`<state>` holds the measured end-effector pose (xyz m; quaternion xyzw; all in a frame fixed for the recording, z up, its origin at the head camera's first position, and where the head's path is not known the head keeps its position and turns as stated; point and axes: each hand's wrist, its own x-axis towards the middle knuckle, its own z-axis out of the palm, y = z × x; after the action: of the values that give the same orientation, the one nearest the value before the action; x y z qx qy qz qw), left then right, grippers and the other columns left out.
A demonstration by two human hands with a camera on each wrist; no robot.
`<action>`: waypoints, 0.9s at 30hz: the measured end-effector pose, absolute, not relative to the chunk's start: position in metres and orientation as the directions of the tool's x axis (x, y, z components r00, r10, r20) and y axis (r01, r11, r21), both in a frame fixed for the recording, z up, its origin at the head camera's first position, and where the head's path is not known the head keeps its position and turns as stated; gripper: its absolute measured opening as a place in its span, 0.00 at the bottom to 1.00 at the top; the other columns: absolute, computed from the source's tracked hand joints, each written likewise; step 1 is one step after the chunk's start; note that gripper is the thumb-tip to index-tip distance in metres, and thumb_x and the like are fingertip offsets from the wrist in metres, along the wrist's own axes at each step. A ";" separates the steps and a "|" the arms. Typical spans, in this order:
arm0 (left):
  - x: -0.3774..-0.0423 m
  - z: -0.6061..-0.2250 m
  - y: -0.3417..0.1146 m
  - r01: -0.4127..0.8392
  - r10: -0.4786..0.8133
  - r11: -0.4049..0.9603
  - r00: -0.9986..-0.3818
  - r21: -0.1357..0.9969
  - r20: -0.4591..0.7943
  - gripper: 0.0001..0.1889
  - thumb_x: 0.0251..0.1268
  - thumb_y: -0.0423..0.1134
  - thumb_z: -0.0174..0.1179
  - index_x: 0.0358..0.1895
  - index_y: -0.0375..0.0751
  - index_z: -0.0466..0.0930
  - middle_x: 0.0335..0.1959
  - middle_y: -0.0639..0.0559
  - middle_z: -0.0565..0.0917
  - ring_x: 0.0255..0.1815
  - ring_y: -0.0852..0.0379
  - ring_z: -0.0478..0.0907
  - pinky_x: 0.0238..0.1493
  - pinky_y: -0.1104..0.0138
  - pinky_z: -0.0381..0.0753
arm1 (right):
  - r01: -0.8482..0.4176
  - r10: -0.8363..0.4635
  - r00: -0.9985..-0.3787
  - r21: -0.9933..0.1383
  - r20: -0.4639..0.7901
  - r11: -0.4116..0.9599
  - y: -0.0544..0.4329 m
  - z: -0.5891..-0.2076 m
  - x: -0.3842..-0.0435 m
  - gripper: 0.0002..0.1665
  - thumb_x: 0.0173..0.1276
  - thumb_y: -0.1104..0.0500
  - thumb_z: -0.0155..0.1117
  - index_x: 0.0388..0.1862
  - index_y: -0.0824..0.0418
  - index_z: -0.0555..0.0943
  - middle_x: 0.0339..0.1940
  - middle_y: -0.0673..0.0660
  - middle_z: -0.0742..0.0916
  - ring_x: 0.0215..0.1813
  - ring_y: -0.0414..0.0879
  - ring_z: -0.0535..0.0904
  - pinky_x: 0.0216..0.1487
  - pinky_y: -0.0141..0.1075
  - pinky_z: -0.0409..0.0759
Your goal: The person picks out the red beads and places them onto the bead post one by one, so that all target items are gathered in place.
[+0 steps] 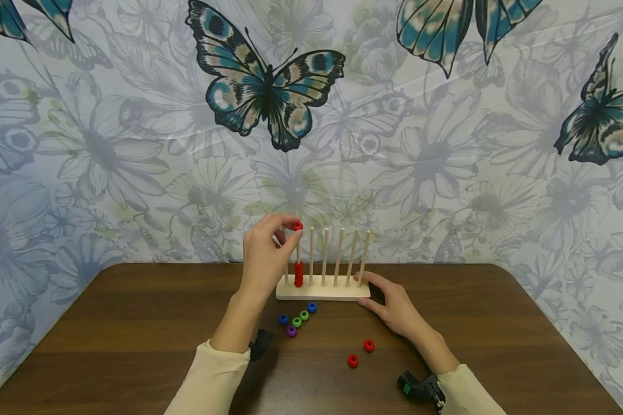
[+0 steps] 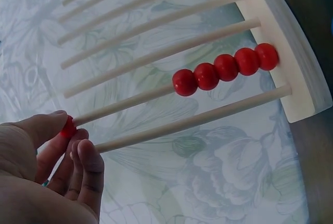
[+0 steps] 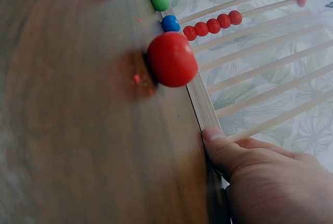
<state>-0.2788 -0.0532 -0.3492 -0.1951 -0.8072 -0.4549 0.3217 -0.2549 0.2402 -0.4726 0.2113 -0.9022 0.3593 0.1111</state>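
Observation:
A pale wooden peg stand [image 1: 323, 293] with several upright pegs stands near the table's far edge. My left hand [image 1: 267, 248] pinches a red bead [image 2: 68, 126] between thumb and fingertips at the top of the second peg from the left. Lower on that same peg, several red beads [image 2: 226, 67] are stacked down to the base. With its thumb in front and fingers behind, my right hand [image 1: 394, 302] holds the right end of the base. The other pegs carry no beads.
In front of the stand lie two blue beads [image 1: 312, 308], two green beads [image 1: 297, 322] and a purple bead [image 1: 292, 331]. Two loose red beads [image 1: 353, 361] lie nearer on the brown table [image 1: 150, 334]. A butterfly-print cloth [image 1: 426, 161] hangs behind.

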 end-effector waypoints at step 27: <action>-0.259 -0.368 -0.009 0.770 0.300 0.331 -0.633 0.545 0.713 0.02 0.69 0.38 0.72 0.37 0.45 0.90 0.29 0.57 0.88 0.18 0.65 0.68 0.21 0.71 0.71 | -0.472 -0.296 -0.880 -0.606 0.373 0.640 0.242 -0.476 -0.256 0.32 0.71 0.57 0.75 0.72 0.55 0.79 0.70 0.54 0.84 0.74 0.57 0.77 0.73 0.59 0.73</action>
<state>-0.2594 -0.0089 -0.3682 -0.3452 -0.7755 -0.4641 0.2533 -0.2555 0.2420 -0.4759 0.2138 -0.8976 0.3663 0.1205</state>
